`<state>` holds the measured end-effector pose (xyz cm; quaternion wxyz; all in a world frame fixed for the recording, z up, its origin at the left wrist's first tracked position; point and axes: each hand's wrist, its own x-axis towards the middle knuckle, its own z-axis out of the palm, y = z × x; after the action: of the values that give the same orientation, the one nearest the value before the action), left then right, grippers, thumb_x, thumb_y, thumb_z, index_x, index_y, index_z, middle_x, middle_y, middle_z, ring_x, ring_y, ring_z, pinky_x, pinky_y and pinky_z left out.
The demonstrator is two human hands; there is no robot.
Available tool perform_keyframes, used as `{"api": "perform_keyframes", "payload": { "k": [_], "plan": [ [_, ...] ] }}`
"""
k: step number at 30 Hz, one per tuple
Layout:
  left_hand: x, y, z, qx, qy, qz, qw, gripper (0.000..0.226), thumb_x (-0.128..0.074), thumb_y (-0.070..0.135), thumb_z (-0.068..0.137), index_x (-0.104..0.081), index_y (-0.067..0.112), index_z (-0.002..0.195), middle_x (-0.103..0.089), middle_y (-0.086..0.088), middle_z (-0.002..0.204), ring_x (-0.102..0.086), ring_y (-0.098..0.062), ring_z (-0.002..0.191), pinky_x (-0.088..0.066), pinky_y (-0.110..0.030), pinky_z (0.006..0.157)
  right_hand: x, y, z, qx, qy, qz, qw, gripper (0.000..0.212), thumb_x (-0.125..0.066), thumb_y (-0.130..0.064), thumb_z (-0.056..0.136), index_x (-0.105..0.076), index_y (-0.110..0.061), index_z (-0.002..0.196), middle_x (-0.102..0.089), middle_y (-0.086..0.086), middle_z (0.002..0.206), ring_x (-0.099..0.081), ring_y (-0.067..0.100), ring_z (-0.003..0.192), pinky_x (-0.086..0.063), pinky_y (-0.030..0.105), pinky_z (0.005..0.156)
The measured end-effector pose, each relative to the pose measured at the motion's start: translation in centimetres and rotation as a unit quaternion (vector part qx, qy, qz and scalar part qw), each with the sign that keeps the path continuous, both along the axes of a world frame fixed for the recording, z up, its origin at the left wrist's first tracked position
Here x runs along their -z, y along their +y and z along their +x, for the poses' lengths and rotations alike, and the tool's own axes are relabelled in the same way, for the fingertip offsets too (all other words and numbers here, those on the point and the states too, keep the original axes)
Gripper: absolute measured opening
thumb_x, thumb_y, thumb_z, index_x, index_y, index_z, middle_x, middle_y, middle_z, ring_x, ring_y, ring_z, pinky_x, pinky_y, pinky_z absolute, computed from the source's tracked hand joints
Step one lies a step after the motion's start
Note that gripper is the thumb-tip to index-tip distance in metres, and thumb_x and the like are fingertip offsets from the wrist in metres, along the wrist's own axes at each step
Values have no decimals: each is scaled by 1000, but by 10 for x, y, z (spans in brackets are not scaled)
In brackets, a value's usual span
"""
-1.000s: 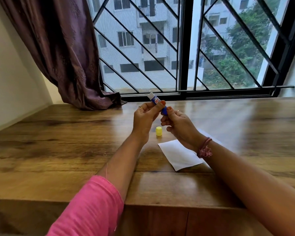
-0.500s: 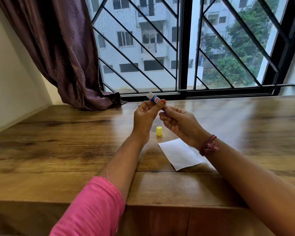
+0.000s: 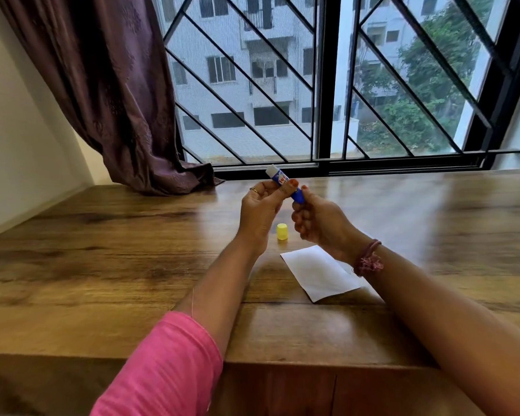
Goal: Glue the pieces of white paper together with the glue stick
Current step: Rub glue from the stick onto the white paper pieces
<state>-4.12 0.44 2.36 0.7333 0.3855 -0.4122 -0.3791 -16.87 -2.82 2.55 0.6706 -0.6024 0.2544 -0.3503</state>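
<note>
A small blue and white glue stick (image 3: 284, 183) is held tilted above the wooden table, its uncapped white tip pointing up and left. My left hand (image 3: 260, 214) pinches its middle between thumb and fingers. My right hand (image 3: 318, 223) has its fingers curled around the blue bottom end. The yellow cap (image 3: 282, 231) stands on the table just below the hands. White paper (image 3: 318, 273) lies flat to the right of the cap, partly under my right wrist; a second sheet's edge shows beneath it.
The wooden table (image 3: 102, 259) runs to a window with a black grille (image 3: 324, 85) at the back. A purple curtain (image 3: 117, 100) hangs at the back left and rests on the tabletop. A white wall lies to the left.
My right hand went from fingers loosely spread at the stick's base to curled around it. The glue stick and my left hand stayed almost in place.
</note>
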Motion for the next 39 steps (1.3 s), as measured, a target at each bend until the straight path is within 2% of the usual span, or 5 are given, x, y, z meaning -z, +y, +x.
{"api": "perform_keyframes", "payload": {
  "k": [8,16,26,33,39],
  "plan": [
    [-1,1,3,-10,8,7,1000,10,-74,12,80,-66,16,85,-70,-8,93,-62,-23,97,-47,-31,89,-6,-2,-5,-51,-114,56,991,32,-53,-16,94,-54,1,120,-68,9,89,-66,9,68,-55,20,66],
    [-3,1,3,-4,29,4,1000,10,-74,12,80,-65,17,82,-70,-4,87,-60,-22,98,-46,-29,89,2,-1,-1,20,-53,-84,995,16,-51,-22,95,-55,-10,105,-66,7,87,-66,12,70,-48,18,59],
    [0,0,0,10,-3,11,1000,10,-75,14,78,-68,20,80,-71,-4,89,-61,-20,96,-46,-28,89,0,-3,-4,-4,16,17,1000,45,-34,-48,97,-57,-17,75,-51,-4,61,-45,8,50,-32,21,50],
    [0,1,4,12,0,8,1000,9,-75,13,78,-69,19,80,-71,-4,87,-61,-20,91,-48,-28,83,-6,-5,-8,-41,-101,38,993,28,-54,-15,94,-58,4,114,-71,13,89,-71,17,78,-57,27,77],
    [-1,0,5,10,6,9,1000,10,-75,13,78,-68,20,78,-72,-1,84,-63,-15,88,-48,-24,78,-1,-3,-6,-15,-105,-14,994,13,-55,-7,91,-55,-5,103,-71,12,89,-72,14,76,-57,25,74]
  ]
}}
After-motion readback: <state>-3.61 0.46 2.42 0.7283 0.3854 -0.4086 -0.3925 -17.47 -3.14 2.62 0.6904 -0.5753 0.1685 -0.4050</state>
